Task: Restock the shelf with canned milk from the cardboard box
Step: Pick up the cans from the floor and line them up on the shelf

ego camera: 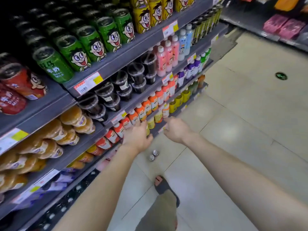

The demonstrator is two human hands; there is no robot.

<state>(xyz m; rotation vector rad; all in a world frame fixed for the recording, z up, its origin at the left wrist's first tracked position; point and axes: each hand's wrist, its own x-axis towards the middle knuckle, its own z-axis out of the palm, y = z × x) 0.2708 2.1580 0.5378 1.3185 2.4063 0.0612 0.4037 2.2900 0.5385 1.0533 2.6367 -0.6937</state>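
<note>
- Left hand [138,137] and right hand [176,130] reach down beside the shelf [126,55], fingers loose, holding nothing.
- Two cans [154,155] stand at the shelf's foot; probably rigid, weighty and slick, so best gripped round the sides.

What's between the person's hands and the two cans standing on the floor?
Nothing: in the head view only bare floor tile separates the left hand and right hand from the two cans.
</note>
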